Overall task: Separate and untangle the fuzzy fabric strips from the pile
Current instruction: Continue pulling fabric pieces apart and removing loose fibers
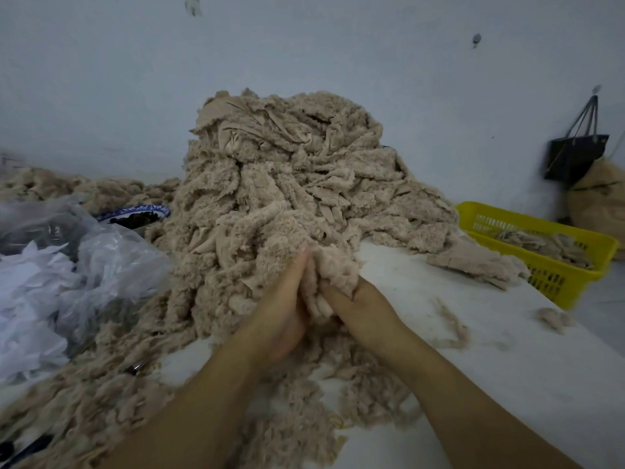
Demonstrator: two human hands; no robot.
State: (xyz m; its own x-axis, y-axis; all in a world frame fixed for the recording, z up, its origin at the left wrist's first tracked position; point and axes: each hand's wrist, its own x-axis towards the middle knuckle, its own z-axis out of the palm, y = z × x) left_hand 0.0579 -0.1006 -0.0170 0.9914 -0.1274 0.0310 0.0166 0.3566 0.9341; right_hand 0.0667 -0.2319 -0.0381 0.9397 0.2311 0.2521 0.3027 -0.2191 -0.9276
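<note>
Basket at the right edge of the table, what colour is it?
The basket is bright yellow, clearest in the head view.

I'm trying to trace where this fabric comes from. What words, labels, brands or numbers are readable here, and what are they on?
None: no readable text in this view.
Blue-and-white bowl: painted pattern only, no letters.
Black bag hanging on the wall: no legible label or logo.
Yellow basket: no marking visible.
Fuzzy fabric strips: no tags or print seen.
</note>
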